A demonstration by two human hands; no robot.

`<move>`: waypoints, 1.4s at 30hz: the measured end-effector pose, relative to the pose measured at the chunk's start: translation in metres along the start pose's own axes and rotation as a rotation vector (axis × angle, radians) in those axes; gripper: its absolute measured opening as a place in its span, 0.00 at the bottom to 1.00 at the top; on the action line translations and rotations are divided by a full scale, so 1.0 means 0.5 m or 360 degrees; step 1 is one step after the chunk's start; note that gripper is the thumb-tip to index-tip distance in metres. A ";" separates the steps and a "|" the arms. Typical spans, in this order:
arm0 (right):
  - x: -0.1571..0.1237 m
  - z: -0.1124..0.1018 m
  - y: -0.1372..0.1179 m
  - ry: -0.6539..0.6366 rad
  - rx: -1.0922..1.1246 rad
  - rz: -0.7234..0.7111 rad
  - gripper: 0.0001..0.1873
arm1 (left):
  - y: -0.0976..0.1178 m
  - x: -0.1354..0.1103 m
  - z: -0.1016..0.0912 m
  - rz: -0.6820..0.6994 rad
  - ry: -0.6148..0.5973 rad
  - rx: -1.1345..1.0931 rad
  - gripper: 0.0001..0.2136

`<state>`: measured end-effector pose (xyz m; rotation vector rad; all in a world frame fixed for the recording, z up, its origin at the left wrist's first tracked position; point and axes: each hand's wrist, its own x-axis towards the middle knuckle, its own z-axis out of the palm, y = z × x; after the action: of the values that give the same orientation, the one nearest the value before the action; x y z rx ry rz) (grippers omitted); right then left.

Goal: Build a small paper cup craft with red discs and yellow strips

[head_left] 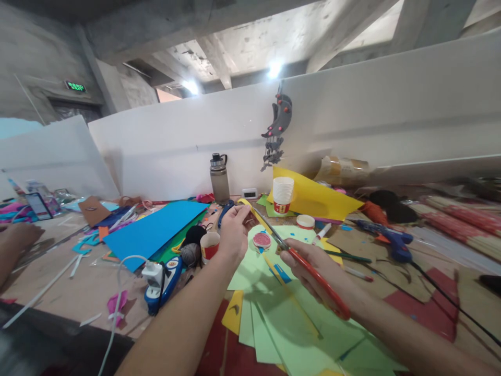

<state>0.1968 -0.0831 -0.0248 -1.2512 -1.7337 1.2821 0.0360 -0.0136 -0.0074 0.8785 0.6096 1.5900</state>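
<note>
My left hand (234, 232) pinches a narrow yellow paper strip (246, 202) above the table. In my right hand (311, 261) is a pair of scissors with red handles (326, 290), its blades pointing up and left along the strip. Whether the blades are parted is hard to make out. Below lie light green paper sheets (270, 324), with a round pink-topped piece (262, 240) and a small blue piece (281, 273). Another long yellow strip (299, 308) slants down over the green sheets.
A paper cup (210, 246) stands left of my left hand, near a power strip (168, 282) and blue sheet (156, 230). Behind are a bottle (219, 180), stacked cups (283, 194) and yellow sheet (319, 196). Rightward lies a glue gun (397, 245); another person's hand (19, 237) shows far left.
</note>
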 end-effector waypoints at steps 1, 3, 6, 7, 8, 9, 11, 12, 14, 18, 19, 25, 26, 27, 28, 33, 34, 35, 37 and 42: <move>-0.001 0.001 -0.001 -0.0002 0.0015 0.0010 0.20 | 0.002 0.001 -0.001 -0.0007 -0.0005 -0.0018 0.08; -0.003 0.004 -0.005 -0.0008 0.0034 0.0014 0.20 | 0.006 0.004 -0.003 -0.0025 0.0010 -0.0040 0.08; -0.006 0.008 -0.010 0.0002 0.0025 -0.0002 0.19 | 0.010 0.009 -0.007 -0.0070 0.0056 -0.0030 0.08; -0.007 0.008 -0.011 0.0012 0.0010 -0.0005 0.19 | 0.011 0.011 -0.008 -0.0081 0.0063 -0.0026 0.08; -0.007 0.008 -0.012 0.0014 -0.0010 -0.0015 0.19 | 0.011 0.012 -0.009 -0.0089 0.0068 -0.0023 0.08; -0.007 0.007 -0.013 0.0008 -0.0033 -0.0033 0.18 | 0.011 0.013 -0.009 -0.0092 0.0073 -0.0023 0.08; -0.006 0.005 -0.015 -0.0024 -0.0067 -0.0087 0.18 | 0.010 0.013 -0.009 -0.0085 0.0084 -0.0024 0.08; -0.006 0.004 -0.015 -0.0042 -0.0074 -0.0116 0.17 | 0.010 0.012 -0.008 -0.0079 0.0087 -0.0023 0.08; -0.005 0.002 -0.014 -0.0051 -0.0075 -0.0154 0.17 | 0.010 0.009 -0.006 -0.0067 0.0083 -0.0023 0.08; -0.003 0.001 -0.008 -0.0038 -0.0103 -0.0164 0.17 | 0.011 0.005 -0.004 -0.0053 0.0082 -0.0027 0.08; -0.003 0.001 -0.006 -0.0040 -0.0112 -0.0159 0.17 | 0.010 0.005 -0.004 -0.0049 0.0084 -0.0022 0.08; 0.000 0.002 0.004 -0.0020 -0.0129 -0.0173 0.18 | 0.004 0.003 -0.005 -0.0020 0.0086 0.0018 0.09; 0.001 0.002 0.004 -0.0011 -0.0127 -0.0181 0.17 | 0.003 0.003 -0.004 -0.0019 0.0086 0.0017 0.09; 0.001 0.001 0.004 -0.0003 -0.0127 -0.0186 0.17 | 0.002 0.003 -0.004 -0.0021 0.0084 0.0014 0.09; 0.001 0.001 0.003 0.0003 -0.0127 -0.0191 0.17 | 0.002 0.003 -0.004 -0.0025 0.0081 0.0013 0.09; 0.001 0.000 -0.004 0.0039 -0.0115 -0.0214 0.17 | 0.004 0.003 -0.002 -0.0044 0.0084 -0.0005 0.09; 0.001 0.000 -0.005 0.0047 -0.0122 -0.0220 0.17 | 0.004 0.002 -0.002 -0.0046 0.0086 -0.0009 0.08; 0.002 0.000 -0.005 0.0050 -0.0133 -0.0225 0.16 | 0.004 0.002 -0.002 -0.0049 0.0086 -0.0015 0.08; 0.003 0.001 -0.004 0.0050 -0.0144 -0.0227 0.16 | 0.004 0.001 -0.002 -0.0053 0.0088 -0.0028 0.08; 0.003 0.005 0.003 0.0027 -0.0060 -0.0125 0.18 | 0.003 0.001 -0.001 -0.0059 0.0083 -0.0053 0.08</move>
<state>0.1948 -0.0826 -0.0270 -1.1995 -1.7848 1.1953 0.0346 -0.0135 -0.0066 0.7992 0.6312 1.5893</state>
